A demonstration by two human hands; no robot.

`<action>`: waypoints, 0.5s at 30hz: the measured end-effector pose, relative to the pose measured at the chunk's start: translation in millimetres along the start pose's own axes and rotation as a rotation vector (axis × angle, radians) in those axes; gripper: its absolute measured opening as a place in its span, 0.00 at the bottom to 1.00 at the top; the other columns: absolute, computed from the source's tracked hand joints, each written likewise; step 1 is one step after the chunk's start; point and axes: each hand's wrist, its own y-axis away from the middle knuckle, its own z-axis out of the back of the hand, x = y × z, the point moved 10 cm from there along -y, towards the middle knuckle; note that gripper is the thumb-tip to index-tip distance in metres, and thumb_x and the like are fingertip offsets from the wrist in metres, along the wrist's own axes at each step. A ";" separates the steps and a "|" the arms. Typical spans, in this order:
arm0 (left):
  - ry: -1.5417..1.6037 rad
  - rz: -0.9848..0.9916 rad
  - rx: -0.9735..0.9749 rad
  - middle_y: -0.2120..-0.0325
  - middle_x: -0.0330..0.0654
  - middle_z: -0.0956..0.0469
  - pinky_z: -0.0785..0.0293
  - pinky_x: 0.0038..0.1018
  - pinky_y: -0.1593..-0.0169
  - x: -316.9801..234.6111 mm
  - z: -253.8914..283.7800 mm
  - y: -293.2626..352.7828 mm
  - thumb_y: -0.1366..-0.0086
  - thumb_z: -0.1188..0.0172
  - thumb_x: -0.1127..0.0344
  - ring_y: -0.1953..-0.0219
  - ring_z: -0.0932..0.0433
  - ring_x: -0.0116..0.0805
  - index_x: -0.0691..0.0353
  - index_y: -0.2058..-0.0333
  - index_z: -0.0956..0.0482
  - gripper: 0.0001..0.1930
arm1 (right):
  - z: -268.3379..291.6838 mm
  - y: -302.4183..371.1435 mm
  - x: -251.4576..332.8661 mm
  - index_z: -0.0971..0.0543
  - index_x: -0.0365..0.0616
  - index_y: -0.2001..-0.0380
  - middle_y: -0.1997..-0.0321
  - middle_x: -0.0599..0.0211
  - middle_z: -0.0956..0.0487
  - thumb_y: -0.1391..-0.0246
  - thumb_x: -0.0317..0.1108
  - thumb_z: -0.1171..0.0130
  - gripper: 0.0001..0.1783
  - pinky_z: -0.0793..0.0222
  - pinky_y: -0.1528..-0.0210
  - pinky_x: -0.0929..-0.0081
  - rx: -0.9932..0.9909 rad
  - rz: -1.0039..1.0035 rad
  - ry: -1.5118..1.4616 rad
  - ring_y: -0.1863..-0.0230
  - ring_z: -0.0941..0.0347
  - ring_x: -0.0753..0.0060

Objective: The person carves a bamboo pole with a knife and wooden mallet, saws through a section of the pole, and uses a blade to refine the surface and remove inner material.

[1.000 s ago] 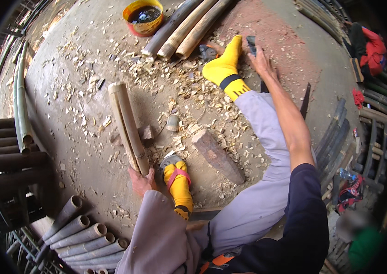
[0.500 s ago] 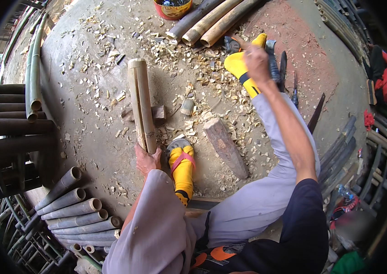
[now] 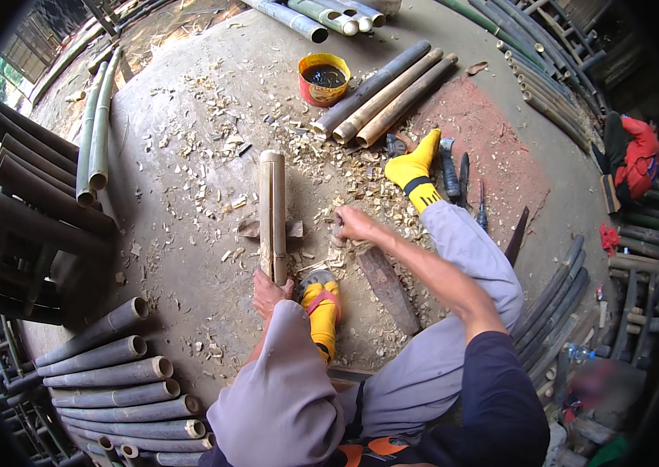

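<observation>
My left hand (image 3: 269, 294) is closed around the near end of a bamboo tube (image 3: 267, 210), which has a long slit down its side. The tube lies across a small wooden block (image 3: 295, 228). To its right, my right hand (image 3: 354, 224) grips a short bamboo piece (image 3: 338, 237) low over the shavings; the fingers partly cover it. Just below that hand lies a thick wooden club (image 3: 388, 289), its far end close to the hand. My yellow-socked feet (image 3: 321, 319) rest at the near middle and farther right.
A yellow-and-red bucket (image 3: 324, 80) of dark liquid stands beyond, near three bamboo poles (image 3: 384, 95). Several blades and tools (image 3: 464, 179) lie by my right foot. Bamboo stacks (image 3: 119, 395) line the left, more poles (image 3: 551, 303) the right. A person in red (image 3: 639, 159) is at far right.
My right hand has come back from beside my right foot to the short bamboo piece and taken hold of it. The left hand keeps its grip on the tube. The view has shifted.
</observation>
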 end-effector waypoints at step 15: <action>0.023 -0.010 -0.024 0.57 0.49 0.28 0.30 0.45 0.58 9.7 2.9 -8.2 0.59 0.28 0.57 0.58 0.26 0.56 0.59 0.53 0.38 0.36 | 288.9 118.8 169.7 0.27 0.36 0.62 0.66 0.42 0.24 0.53 0.28 0.44 0.13 0.26 0.61 0.59 -1.119 0.573 0.556 0.64 0.25 0.48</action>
